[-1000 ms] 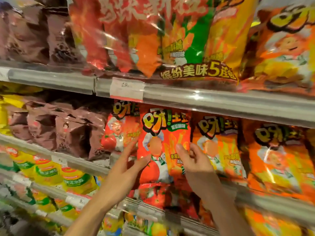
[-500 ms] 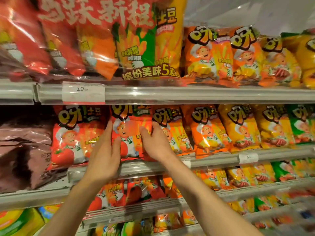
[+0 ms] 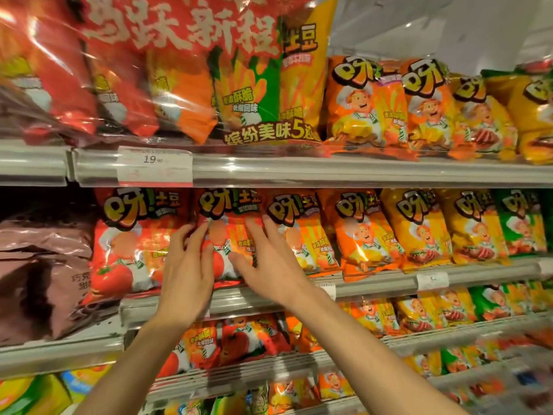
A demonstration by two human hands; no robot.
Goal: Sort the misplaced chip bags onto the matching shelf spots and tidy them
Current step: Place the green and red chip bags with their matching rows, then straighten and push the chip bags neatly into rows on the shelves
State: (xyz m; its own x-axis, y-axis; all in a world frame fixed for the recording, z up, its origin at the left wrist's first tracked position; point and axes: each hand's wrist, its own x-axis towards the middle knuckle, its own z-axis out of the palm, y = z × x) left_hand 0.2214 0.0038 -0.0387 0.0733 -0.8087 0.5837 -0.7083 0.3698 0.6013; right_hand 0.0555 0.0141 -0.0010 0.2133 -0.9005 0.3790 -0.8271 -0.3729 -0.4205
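A red tomato chip bag (image 3: pixel 228 235) stands upright on the middle shelf (image 3: pixel 374 286), between another red tomato bag (image 3: pixel 131 241) on its left and an orange bag (image 3: pixel 302 232) on its right. My left hand (image 3: pixel 187 265) lies with straight fingers against the bag's left edge. Flat on the bag's right side, fingers spread, is my right hand (image 3: pixel 269 262). Neither hand curls round the bag. Further right on the same shelf stand orange (image 3: pixel 359 232), yellow (image 3: pixel 419 229) and green (image 3: pixel 522 223) bags.
A big multi-pack (image 3: pixel 191 70) and orange and yellow bags (image 3: pixel 419 106) fill the top shelf above a 19.90 price tag (image 3: pixel 154 166). Brown bags (image 3: pixel 42 271) sit at the left. Lower shelves (image 3: pixel 329 363) hold more small chip bags.
The view has swung right since a second ago. The red bag went from held in front of the shelf to standing in the row. Both hands now lie flat on it.
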